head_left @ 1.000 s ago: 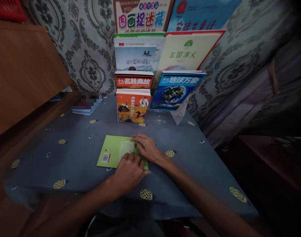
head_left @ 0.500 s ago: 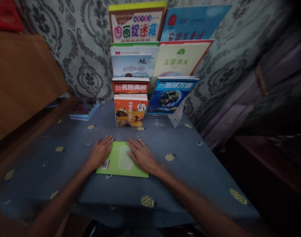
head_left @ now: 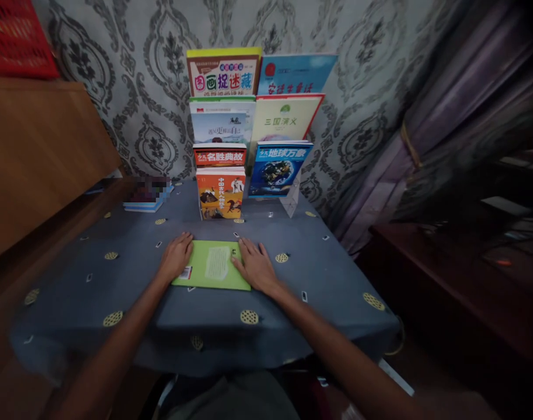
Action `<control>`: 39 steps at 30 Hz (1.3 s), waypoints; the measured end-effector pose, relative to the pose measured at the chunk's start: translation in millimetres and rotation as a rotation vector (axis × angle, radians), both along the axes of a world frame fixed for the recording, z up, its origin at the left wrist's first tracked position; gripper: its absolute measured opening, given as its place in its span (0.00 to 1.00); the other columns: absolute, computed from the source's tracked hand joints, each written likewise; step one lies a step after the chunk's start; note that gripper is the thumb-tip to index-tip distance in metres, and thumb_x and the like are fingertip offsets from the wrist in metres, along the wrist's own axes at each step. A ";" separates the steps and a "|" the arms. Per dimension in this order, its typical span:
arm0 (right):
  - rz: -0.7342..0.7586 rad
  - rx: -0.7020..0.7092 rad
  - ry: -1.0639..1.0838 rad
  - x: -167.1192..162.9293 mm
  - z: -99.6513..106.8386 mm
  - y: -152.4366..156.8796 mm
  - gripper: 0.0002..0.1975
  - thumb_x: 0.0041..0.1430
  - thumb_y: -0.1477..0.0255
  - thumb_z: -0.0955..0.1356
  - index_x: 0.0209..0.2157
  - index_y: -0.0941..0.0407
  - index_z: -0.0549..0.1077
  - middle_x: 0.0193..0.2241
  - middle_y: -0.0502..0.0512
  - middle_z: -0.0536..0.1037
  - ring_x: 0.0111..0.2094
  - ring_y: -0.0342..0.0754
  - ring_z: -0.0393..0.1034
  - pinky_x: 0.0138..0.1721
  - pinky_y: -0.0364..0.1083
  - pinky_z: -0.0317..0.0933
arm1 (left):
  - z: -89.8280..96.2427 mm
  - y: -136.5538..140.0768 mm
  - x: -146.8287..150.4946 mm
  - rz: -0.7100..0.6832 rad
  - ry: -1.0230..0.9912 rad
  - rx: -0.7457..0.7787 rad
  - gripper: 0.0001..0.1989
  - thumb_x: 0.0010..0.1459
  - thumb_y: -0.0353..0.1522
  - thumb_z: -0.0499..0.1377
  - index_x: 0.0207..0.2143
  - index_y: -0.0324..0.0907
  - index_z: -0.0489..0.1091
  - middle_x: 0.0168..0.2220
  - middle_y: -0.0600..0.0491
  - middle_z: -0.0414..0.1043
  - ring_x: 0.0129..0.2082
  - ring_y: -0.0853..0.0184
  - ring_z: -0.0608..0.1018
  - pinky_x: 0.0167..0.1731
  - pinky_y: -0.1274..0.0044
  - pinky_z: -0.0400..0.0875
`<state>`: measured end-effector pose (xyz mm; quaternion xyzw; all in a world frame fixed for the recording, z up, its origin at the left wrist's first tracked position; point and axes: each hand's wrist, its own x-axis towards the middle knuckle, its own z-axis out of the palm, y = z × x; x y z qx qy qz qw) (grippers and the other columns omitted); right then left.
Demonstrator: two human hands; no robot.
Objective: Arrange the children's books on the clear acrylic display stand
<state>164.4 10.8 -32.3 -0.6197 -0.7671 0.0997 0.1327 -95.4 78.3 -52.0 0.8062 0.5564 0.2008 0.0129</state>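
A green book (head_left: pixel 199 259) lies closed on the table, its back cover with barcode and text panel facing up. My left hand (head_left: pixel 177 256) rests flat along its left edge, fingers stretched forward. Over the right edge lies my right hand (head_left: pixel 256 265), fingers out and the thumb on the cover. Neither hand is closed around anything. Beyond them stands a clear tiered rack (head_left: pixel 291 201) of books, among them an orange book (head_left: pixel 222 195) in front and a blue book with a globe (head_left: pixel 278 172) to its right.
A small stack of books (head_left: pixel 146 205) lies at the table's back left. The table wears a blue cloth (head_left: pixel 139 262) with pineapple prints. A wooden cabinet (head_left: pixel 38 157) with a red basket (head_left: pixel 18 41) on it stands left; a curtain (head_left: pixel 380 169) hangs at right.
The camera view has shifted, so the rack appears smaller and lower. My right hand sits slightly further toward the book's right edge, showing more of the cover. The left hand stays at the left edge.
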 end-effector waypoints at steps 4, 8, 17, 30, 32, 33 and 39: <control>0.007 -0.003 0.004 0.6 1.0 -2.2 0.31 0.71 0.61 0.57 0.67 0.65 0.57 0.69 0.69 0.57 0.70 0.57 0.49 0.69 0.61 0.40 | -0.4 0.1 -0.3 0.030 -0.006 -0.011 0.23 0.68 0.33 0.45 0.56 0.32 0.71 0.61 0.41 0.70 0.63 0.59 0.69 0.64 0.65 0.62; 0.013 0.018 0.010 2.1 -4.4 0.5 0.29 0.71 0.63 0.57 0.67 0.65 0.57 0.69 0.68 0.57 0.70 0.56 0.50 0.69 0.61 0.40 | -0.2 -1.5 -1.7 0.055 -0.007 -0.001 0.21 0.68 0.32 0.46 0.56 0.36 0.71 0.60 0.44 0.72 0.62 0.60 0.71 0.64 0.66 0.61; 0.015 0.074 0.058 7.9 -11.5 4.8 0.27 0.71 0.64 0.58 0.66 0.60 0.61 0.67 0.66 0.61 0.69 0.54 0.54 0.68 0.60 0.43 | 7.8 -6.8 1.4 0.021 0.017 0.067 0.21 0.66 0.30 0.46 0.55 0.35 0.71 0.54 0.40 0.75 0.55 0.56 0.77 0.58 0.64 0.69; -0.009 0.088 0.066 9.4 -6.8 2.5 0.27 0.70 0.67 0.59 0.64 0.65 0.63 0.66 0.67 0.64 0.68 0.53 0.56 0.68 0.57 0.45 | 23.3 -28.4 36.9 -0.418 0.232 0.119 0.20 0.65 0.24 0.50 0.54 0.44 0.73 0.57 0.44 0.74 0.58 0.61 0.75 0.61 0.58 0.64; -0.005 0.119 0.063 10.6 -9.8 3.6 0.26 0.69 0.67 0.59 0.64 0.62 0.64 0.65 0.66 0.65 0.67 0.53 0.57 0.68 0.57 0.47 | 19.0 -28.8 50.2 -0.482 0.180 0.112 0.19 0.67 0.29 0.51 0.56 0.44 0.71 0.58 0.44 0.74 0.59 0.62 0.74 0.60 0.62 0.66; -0.004 0.134 0.058 11.5 -11.5 4.1 0.25 0.69 0.67 0.59 0.64 0.61 0.64 0.65 0.66 0.65 0.67 0.53 0.57 0.68 0.57 0.47 | 16.8 -28.4 55.8 -0.499 0.159 0.110 0.19 0.67 0.31 0.51 0.57 0.44 0.71 0.58 0.44 0.73 0.59 0.62 0.74 0.61 0.62 0.66; -0.032 0.131 0.009 8.1 -10.2 3.4 0.25 0.68 0.69 0.59 0.64 0.59 0.65 0.65 0.65 0.65 0.68 0.54 0.56 0.67 0.59 0.48 | 7.0 -24.5 67.1 -0.496 0.060 0.109 0.19 0.67 0.31 0.51 0.57 0.43 0.70 0.59 0.45 0.73 0.61 0.63 0.73 0.62 0.62 0.65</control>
